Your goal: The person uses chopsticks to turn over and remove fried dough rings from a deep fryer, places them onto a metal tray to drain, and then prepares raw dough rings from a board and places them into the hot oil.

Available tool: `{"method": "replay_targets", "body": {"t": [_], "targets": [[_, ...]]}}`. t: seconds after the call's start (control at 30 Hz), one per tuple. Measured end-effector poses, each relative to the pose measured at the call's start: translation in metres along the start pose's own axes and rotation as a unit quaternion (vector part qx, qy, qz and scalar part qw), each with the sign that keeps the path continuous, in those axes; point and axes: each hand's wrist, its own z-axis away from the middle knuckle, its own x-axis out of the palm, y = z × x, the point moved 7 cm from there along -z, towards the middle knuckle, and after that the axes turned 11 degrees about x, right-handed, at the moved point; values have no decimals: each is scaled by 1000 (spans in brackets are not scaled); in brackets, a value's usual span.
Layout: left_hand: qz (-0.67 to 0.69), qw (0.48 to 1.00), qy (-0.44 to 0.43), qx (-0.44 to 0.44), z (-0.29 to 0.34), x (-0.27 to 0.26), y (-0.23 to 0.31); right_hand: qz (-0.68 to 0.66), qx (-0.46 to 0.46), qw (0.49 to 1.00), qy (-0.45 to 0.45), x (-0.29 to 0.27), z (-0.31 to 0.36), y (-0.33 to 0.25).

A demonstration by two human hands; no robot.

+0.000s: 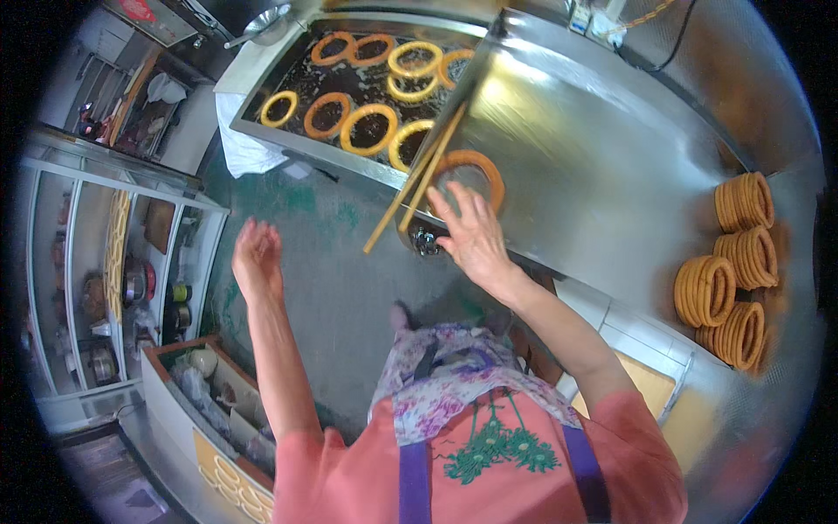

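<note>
Fingers (462,203) of the right hand (477,247) are held loosely spread over the near side of a brown fried ring (474,158), which is laid flat at the near left corner of the metal tray (602,175). Nothing is seen to be pinched between them; whether the ring is touched cannot be told from this angle. A pair of long chopsticks (430,174) is left lying just left of the ring, where the tray meets the oil vat (288,142), with the near ends jutting out above the floor. The left hand (257,251) is held up well apart, in front of the shelves, with its fingers bent; no object can be made out in it.

More rings (346,131), some pale yellow and some browner, are spread in the oil at the far left. Finished-looking rings are stood on edge in stacks (696,293) at the right of the tray.

The step in hand is judged to be the handling of a ring already out of the oil. For it to be lifted, the fingers would need to be closed on its rim, with the chopsticks left undisturbed.
</note>
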Motion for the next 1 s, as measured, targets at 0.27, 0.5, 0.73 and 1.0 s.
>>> {"method": "replay_targets", "body": {"t": [0.27, 0.5, 0.73, 1.0], "targets": [[-98, 948, 252, -167, -39, -291, -44, 132, -158, 976, 68, 72, -67, -80], [-85, 966, 146, -196, -148, -255, -62, 23, 189, 927, 322, -134, -133, -77], [-162, 975, -92, -119, -287, -172, -99, -62, 340, 905, 247, -162, -198, 21], [-434, 849, 121, -276, -289, -457, -136, -172, 464, 827, 268, -168, -181, 36]]}}
